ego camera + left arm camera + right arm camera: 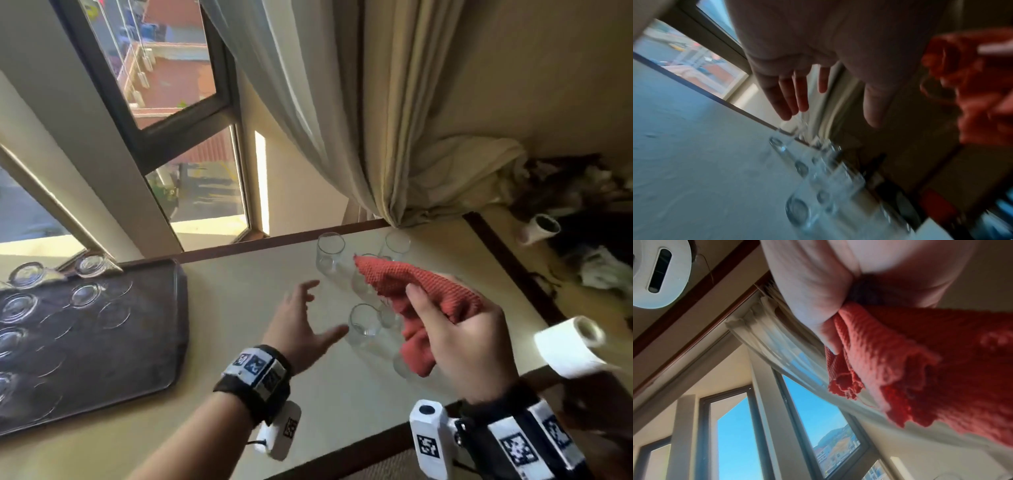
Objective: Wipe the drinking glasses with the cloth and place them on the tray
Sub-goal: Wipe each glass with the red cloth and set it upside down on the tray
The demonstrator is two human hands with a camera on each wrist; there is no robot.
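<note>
Several clear drinking glasses stand on the cream table; the nearest glass (365,323) is just right of my left hand (310,315), whose fingers are spread and hold nothing. In the left wrist view the same left hand (807,97) hovers above the blurred glasses (801,168). My right hand (455,342) grips a bunched red waffle cloth (411,291) above the glasses; the right wrist view shows the cloth (910,361) pinched in the fist. A dark tray (137,342) at the left holds several upturned glasses (84,294).
Two more glasses (330,248) stand by the table's far edge under a curtain (394,137). A paper roll (568,346) lies at the table's right edge, another roll (539,228) beyond it. Windows are behind the table.
</note>
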